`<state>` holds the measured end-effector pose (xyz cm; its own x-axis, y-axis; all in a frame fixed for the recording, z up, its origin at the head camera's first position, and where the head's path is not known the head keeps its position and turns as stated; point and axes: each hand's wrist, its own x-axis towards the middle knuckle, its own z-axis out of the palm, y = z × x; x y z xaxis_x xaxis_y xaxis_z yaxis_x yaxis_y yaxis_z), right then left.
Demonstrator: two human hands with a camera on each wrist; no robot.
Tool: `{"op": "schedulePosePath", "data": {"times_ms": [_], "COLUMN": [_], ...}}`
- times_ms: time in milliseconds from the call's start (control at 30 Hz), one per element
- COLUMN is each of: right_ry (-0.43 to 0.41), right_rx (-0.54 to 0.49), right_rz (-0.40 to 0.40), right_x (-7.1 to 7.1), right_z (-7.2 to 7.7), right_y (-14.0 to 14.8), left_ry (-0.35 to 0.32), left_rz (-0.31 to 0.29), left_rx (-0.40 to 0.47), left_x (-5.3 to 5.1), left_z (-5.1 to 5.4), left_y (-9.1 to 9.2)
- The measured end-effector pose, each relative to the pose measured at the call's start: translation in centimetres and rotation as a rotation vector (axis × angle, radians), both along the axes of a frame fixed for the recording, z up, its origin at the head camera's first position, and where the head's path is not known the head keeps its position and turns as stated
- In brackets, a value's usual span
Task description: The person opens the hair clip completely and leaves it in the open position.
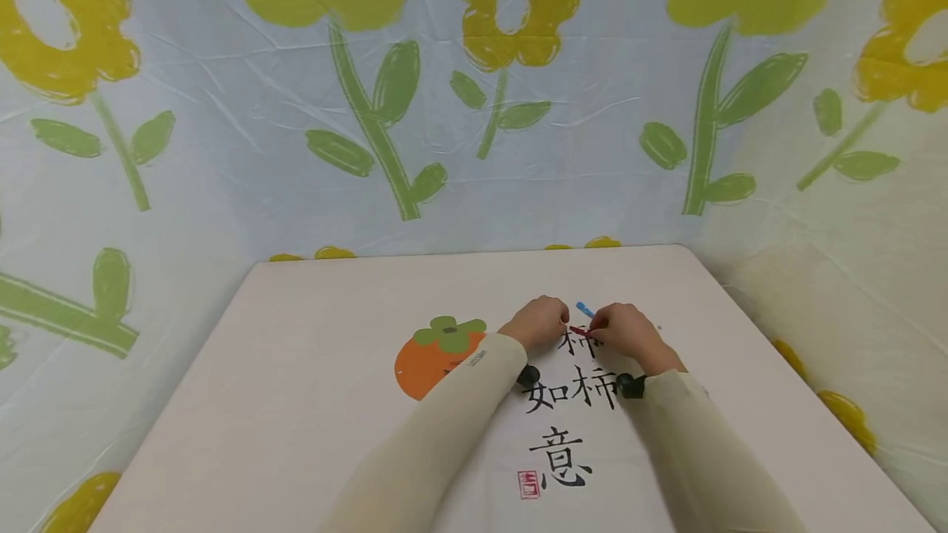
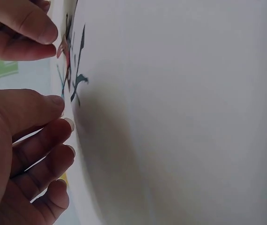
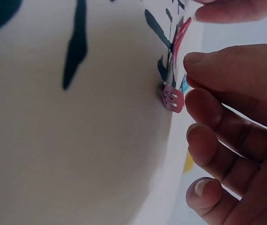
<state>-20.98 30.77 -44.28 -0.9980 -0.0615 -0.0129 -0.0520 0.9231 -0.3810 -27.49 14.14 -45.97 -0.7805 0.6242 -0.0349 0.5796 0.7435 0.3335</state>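
A small red piece with a slotted end, like a miniature slotted spatula (image 3: 173, 99), lies on the tabletop over the top black character. Past it lies a slim blue piece (image 1: 583, 308); its near end is hidden by the right fingers, and its kind is unclear. My left hand (image 1: 539, 322) hovers just left of the red spatula, fingers loosely bent and holding nothing visible. From the right comes my right hand (image 1: 629, 331), its thumb and fingertips close beside the red spatula, with a gap between thumb and forefinger. Whether those fingertips touch either piece is hard to see.
The pale tabletop (image 1: 311, 434) carries black brush-style characters (image 1: 560, 457), a red seal mark (image 1: 529, 484) and an orange persimmon picture (image 1: 418, 364), partly covered by the left sleeve. Cloth with yellow flowers (image 1: 511, 105) hangs behind and at both sides.
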Motion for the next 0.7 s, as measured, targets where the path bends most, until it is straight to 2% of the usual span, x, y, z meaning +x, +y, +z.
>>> {"op": "schedulePosePath", "data": {"times_ms": [167,467,700], "right_ry": [-0.004,-0.015,-0.013], "right_rx": [0.008,0.031,0.031], "right_rz": [-0.019,-0.044,-0.048], "right_x": [0.21,-0.17,-0.30], "right_z": [-0.07,-0.51,-0.68], "right_y": [-0.24,-0.57,-0.54], "left_ry": [0.037,0.091,0.131], "left_rz": [-0.016,-0.019,-0.049], "left_rx": [-0.004,-0.037,-0.056], "left_x": [0.10,0.64,0.92], "left_z": [-0.27,0.10,0.34], "left_y": [0.51,0.81,0.89]}}
